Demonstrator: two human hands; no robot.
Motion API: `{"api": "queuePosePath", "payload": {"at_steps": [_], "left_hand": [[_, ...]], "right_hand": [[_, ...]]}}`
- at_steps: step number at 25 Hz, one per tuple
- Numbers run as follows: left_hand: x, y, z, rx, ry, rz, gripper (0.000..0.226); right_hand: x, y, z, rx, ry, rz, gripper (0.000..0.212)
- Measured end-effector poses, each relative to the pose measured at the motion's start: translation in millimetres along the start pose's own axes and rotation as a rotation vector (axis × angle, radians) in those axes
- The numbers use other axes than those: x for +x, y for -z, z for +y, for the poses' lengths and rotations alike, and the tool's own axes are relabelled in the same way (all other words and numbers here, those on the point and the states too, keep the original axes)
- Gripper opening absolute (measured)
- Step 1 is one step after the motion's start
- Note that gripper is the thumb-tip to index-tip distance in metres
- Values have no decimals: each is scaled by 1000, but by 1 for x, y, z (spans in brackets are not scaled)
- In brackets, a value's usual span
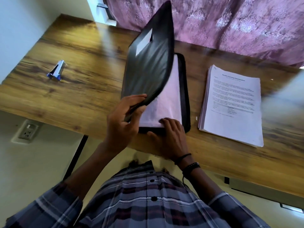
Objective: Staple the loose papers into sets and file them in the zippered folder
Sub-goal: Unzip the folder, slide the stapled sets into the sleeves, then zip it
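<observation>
A black zippered folder [185, 89] lies on the wooden desk [79, 63] in front of me, with white papers [166, 99] inside it. Its cover [148, 63] stands lifted and curved over the left half. My left hand [121, 120] grips the near corner of that cover. My right hand [171, 135] rests on the folder's near edge, fingertips pressing the bottom of the filed papers. A thick stack of printed sheets [233, 104] lies to the right of the folder, apart from it.
A small blue-and-white stapler [56, 71] sits on the desk at the left. A purple curtain [230, 22] hangs behind the desk. A wall socket [28, 130] shows below the desk's left edge. A tiny white scrap [196, 118] lies between folder and stack.
</observation>
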State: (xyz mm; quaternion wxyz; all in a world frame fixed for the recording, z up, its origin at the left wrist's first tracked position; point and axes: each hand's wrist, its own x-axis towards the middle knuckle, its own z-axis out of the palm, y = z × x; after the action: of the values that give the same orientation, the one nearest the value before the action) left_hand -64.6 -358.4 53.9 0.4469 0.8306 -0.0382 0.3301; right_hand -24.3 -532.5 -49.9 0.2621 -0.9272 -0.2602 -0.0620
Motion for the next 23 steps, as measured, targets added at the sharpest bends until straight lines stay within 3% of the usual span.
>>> {"api": "queuePosePath", "payload": {"at_steps": [6,12,19,23], "left_hand": [[0,49,-28,10,227,516,14],[0,85,-76,33,707,712,22],[-32,101,-139,13,1143,466,57],[-34,96,-131,541,1244,275,86]], "right_hand": [[-2,-1,23,-182,176,2,38],[5,-4,26,-189,259,-42,42],[-5,3,34,-167,216,-52,35],[-15,13,39,-120,112,-81,35]]}}
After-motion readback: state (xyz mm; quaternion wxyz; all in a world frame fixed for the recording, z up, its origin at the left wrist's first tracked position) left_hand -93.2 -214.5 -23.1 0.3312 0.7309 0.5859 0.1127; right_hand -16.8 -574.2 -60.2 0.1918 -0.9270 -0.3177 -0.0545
